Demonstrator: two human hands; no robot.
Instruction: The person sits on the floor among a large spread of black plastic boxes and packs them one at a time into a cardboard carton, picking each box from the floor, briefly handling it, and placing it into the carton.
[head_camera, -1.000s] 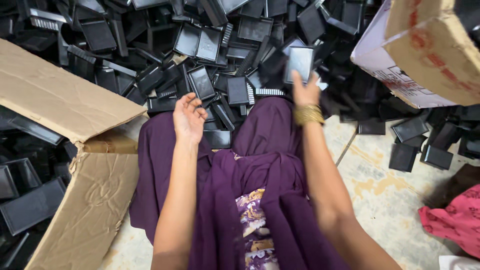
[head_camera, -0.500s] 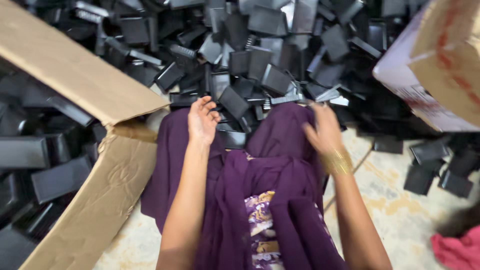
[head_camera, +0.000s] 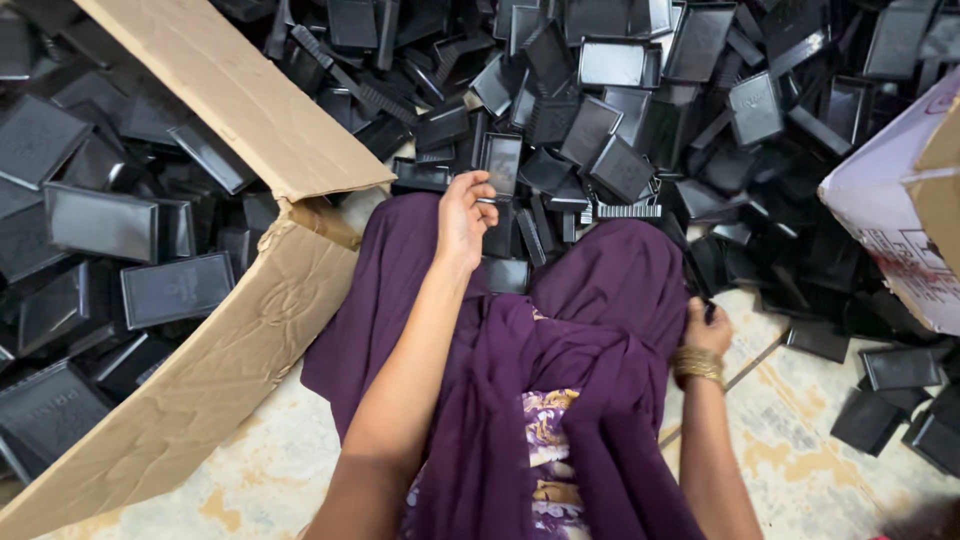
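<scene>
My left hand (head_camera: 465, 215) reaches forward over my purple-clad knee (head_camera: 610, 290), and its fingers curl on the left edge of a small black rectangular tray (head_camera: 501, 163) at the near rim of the pile. My right hand (head_camera: 705, 327), with gold bangles on the wrist, sits low beside my right knee, fingers curled against the cloth. A thin dark piece shows at its fingertips, but whether the hand holds it is hidden. A big heap of black plastic trays (head_camera: 620, 110) fills the floor ahead.
An open brown cardboard box (head_camera: 230, 330) holding more black trays stands at my left, its flap (head_camera: 240, 95) reaching toward the heap. A white and brown carton (head_camera: 900, 230) is at the right. Loose trays (head_camera: 900, 370) lie on the worn tiled floor (head_camera: 790, 450).
My right hand held a tray up over the heap, then dropped to beside my right knee. My left hand stayed forward and closed on a tray. The camera has tipped left.
</scene>
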